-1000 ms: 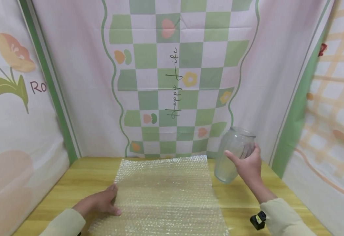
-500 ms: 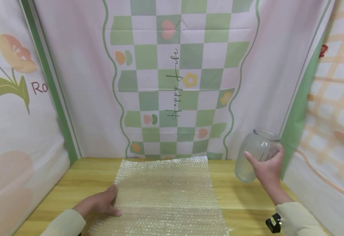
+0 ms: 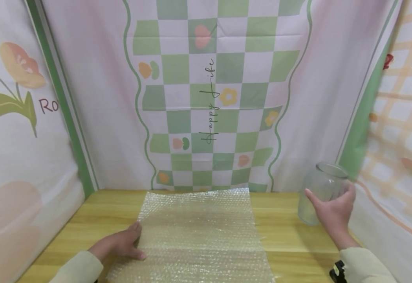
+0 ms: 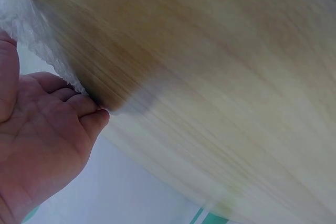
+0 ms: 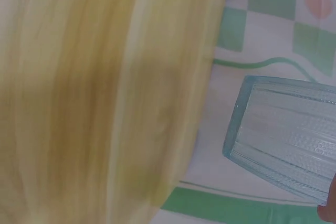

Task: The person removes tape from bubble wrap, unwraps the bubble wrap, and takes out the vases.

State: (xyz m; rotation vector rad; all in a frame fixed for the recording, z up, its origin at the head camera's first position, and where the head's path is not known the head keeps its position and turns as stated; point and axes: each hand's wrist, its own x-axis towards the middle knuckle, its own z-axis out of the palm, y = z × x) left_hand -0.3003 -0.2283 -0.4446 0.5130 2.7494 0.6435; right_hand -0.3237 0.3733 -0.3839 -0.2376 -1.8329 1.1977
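Note:
In the head view my right hand (image 3: 336,212) grips a clear glass jar (image 3: 319,196) with a wide mouth, thumb on its near side and fingers behind. Held above the right end of the table, the jar leans slightly to the right. The right wrist view shows the base and ribbed side of the glass jar (image 5: 283,129), with a bit of hand at the edge. A sheet of clear bubble wrap (image 3: 198,232) lies flat in the middle. My left hand (image 3: 121,241) rests on its left edge, thumb and fingers apart; the left wrist view shows its fingertips touching that edge.
The table (image 3: 283,247) has a yellow wood-grain top. Behind it hangs a checked green and white cloth (image 3: 223,118). Printed cloths also close off the left side (image 3: 25,157) and the right side (image 3: 396,157).
My right hand has carried the glass jar to the right, away from the bubble wrap, and slightly lower at the end. The left hand and the bubble wrap have stayed put.

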